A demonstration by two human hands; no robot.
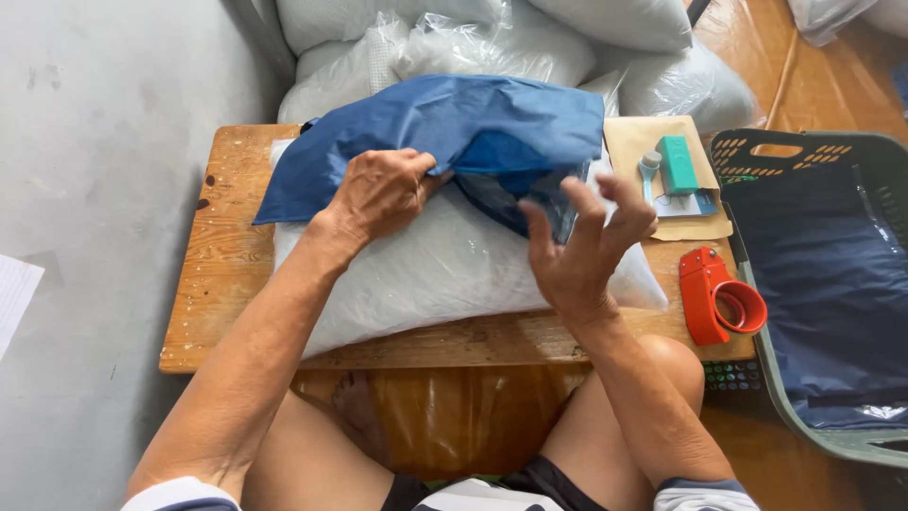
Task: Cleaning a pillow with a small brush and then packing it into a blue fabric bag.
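Observation:
A blue folded cloth (445, 128) lies on top of a white plastic-wrapped bundle (435, 270) on a small wooden table (222, 265). My left hand (378, 194) grips the near edge of the blue cloth at its middle. My right hand (582, 246) has its fingers spread and pinches a clear plastic sleeve (560, 201) at the cloth's right end. Part of the cloth sits inside that clear plastic. My bare knees show below the table's front edge.
A red tape dispenser (719, 298) sits at the table's right edge. A brown envelope (653, 142) holds a teal box (676, 166) and a small grey tool. A green basket (832, 151) with dark wrapped cloth stands at right. White stuffed bags (492, 43) pile behind.

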